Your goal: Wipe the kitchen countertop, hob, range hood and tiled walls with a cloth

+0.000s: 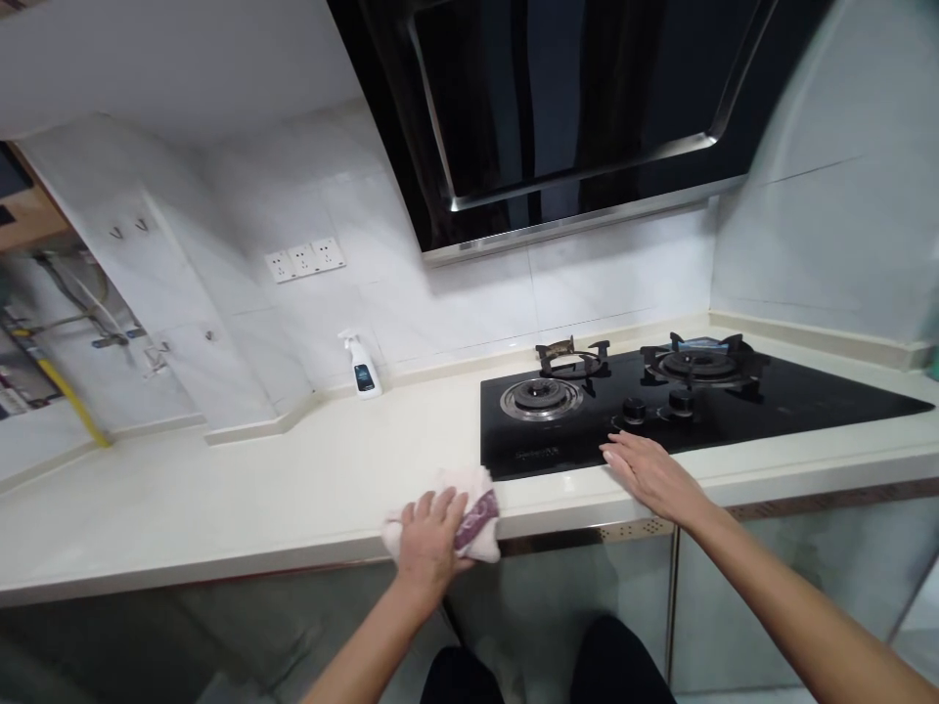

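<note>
My left hand (pixel 429 538) presses down on a pale pink cloth (pixel 476 508) with a purple patch, at the front edge of the cream countertop (pixel 220 489); its fingers curl over the cloth. My right hand (pixel 646 474) lies flat with fingers stretched out on the front edge of the black glass gas hob (pixel 770 406), just in front of its two knobs (pixel 656 409). The left burner (pixel 541 396) has its pan support (pixel 573 360) lifted off and set behind it. The right burner (pixel 700 364) keeps its support.
A white spray bottle (pixel 363 367) stands against the tiled wall left of the hob. A black range hood (pixel 572 117) hangs overhead. Wall sockets (pixel 304 259) sit above the bottle. Pipes and a yellow hose (pixel 69 391) show at far left. Cabinet doors (pixel 734 596) run below.
</note>
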The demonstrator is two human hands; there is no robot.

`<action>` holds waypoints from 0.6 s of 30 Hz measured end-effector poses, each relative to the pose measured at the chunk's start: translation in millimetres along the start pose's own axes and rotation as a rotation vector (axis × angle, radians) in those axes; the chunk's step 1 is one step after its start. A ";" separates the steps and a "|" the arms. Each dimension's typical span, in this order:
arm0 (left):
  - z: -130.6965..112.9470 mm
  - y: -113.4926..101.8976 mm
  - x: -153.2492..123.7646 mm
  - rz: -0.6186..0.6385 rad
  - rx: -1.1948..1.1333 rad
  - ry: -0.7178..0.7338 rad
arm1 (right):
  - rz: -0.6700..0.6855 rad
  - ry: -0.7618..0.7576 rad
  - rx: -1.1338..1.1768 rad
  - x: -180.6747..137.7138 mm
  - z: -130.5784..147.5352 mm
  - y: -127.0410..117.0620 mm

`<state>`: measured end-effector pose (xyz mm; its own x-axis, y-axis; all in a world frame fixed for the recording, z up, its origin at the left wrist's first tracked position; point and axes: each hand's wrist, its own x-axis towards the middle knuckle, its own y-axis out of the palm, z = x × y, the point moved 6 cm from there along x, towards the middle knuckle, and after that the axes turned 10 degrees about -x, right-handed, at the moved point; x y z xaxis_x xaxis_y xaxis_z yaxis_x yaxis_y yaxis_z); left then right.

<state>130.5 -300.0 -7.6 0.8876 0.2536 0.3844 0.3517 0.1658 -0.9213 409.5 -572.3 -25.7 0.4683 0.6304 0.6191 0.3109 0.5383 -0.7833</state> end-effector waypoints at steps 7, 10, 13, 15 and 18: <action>-157.7 23.9 60.1 -0.022 -0.096 0.196 | -0.210 0.145 0.327 4.0 17.0 -38.7; -190.2 24.5 78.8 -0.013 -0.224 0.231 | -0.335 0.066 0.415 -7.5 74.7 -74.1; -180.7 19.6 79.7 0.010 -0.363 0.301 | -0.273 -0.095 0.352 -21.9 135.1 -74.4; -154.5 12.5 67.5 0.009 -0.468 0.414 | -0.227 -0.177 0.217 -29.7 157.8 -58.7; -89.1 -3.8 45.2 -0.037 -0.694 0.488 | -0.216 -0.187 0.028 -32.4 166.2 -34.0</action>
<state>195.8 -374.1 8.2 0.8448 -0.2060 0.4938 0.3443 -0.4972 -0.7964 246.3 -518.1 -9.8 0.2325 0.5903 0.7730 0.3625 0.6849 -0.6320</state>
